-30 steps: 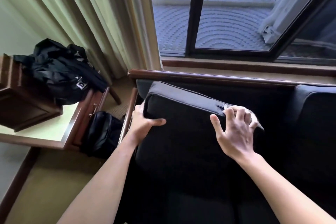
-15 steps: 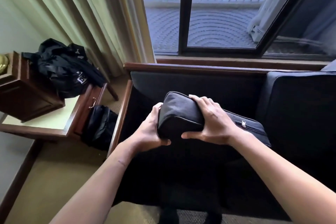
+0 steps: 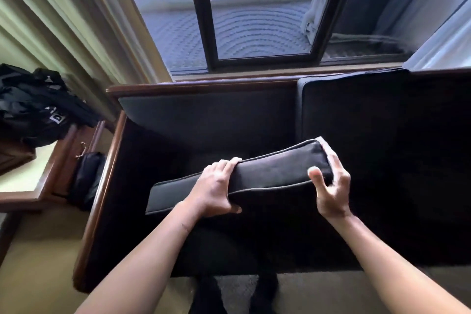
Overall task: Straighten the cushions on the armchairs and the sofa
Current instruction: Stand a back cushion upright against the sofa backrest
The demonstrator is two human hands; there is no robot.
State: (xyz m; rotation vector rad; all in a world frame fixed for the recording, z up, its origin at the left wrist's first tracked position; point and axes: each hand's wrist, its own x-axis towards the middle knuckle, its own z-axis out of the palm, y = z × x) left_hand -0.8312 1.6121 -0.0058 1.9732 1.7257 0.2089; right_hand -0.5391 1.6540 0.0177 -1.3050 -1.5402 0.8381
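Observation:
A black piped cushion (image 3: 275, 176) is held edge-on and nearly level above the dark sofa seat (image 3: 178, 160). My left hand (image 3: 216, 187) grips its near long edge at the middle, fingers over the top and thumb underneath. At the cushion's right end my right hand (image 3: 330, 186) wraps around it, fingers behind and thumb in front; that hand is blurred. A second black back cushion (image 3: 356, 115) stands upright against the sofa back on the right. The sofa has a dark wooden frame (image 3: 107, 178).
A wooden side table (image 3: 38, 176) at the left carries a black bag (image 3: 38, 107); another black bag (image 3: 86, 176) sits between table and sofa. Curtains (image 3: 76, 20) and a window (image 3: 254, 20) rise behind. Carpet (image 3: 38, 262) lies below left.
The cushion has been lifted off the sofa back and turned from upright to flat and edge-on. My right hand slid from its left corner to its right end; my view tilted down.

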